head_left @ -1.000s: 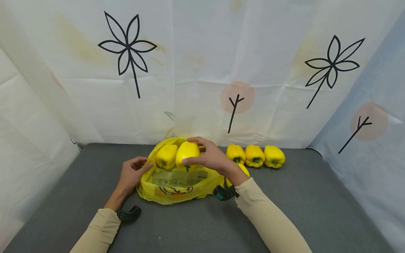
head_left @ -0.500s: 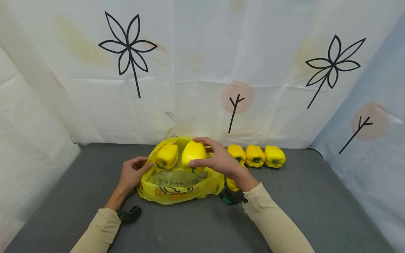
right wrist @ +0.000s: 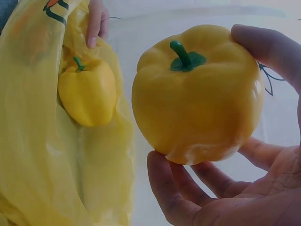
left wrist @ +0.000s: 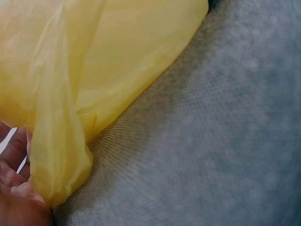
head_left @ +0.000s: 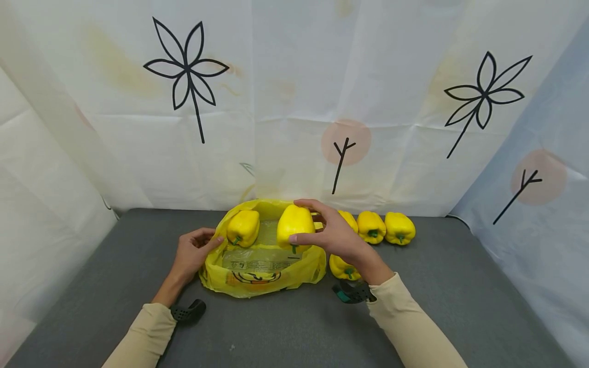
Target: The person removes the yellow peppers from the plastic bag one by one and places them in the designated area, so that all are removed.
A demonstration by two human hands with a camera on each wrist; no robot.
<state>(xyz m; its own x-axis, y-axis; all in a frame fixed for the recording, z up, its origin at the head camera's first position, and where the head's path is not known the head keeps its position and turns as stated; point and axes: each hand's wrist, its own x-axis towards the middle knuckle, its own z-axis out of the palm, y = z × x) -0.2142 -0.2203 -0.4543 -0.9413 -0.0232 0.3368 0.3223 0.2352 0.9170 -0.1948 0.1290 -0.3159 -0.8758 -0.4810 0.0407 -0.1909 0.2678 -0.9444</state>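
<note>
A yellow bell pepper (head_left: 295, 225) with a green stem is gripped by my right hand (head_left: 339, 236), thumb on the near side and fingers curled behind. It is held over the right part of an open yellow plastic bag (head_left: 290, 278). Another yellow bell pepper (head_left: 244, 228) lies inside the bag at the left. My left hand (head_left: 195, 251) pinches the bag's left rim, thumb on the inner side. In the left wrist view the thin yellow film of the bag (left wrist: 61, 122) hangs past the hand. The right wrist view shows the gripped pepper (right wrist: 197, 103) stem up.
Right of the bag, several more yellow peppers stand on the dark grey table (head_left: 257, 332): a back row with one pepper (head_left: 371, 227) in the middle and another pepper (head_left: 400, 228) at its right end, plus a nearer pepper (head_left: 344, 268). A white printed curtain (head_left: 285, 153) hangs behind.
My right hand has moved to the right with its pepper, away from the pepper lying in the bag. The left hand has stayed at the bag's rim.
</note>
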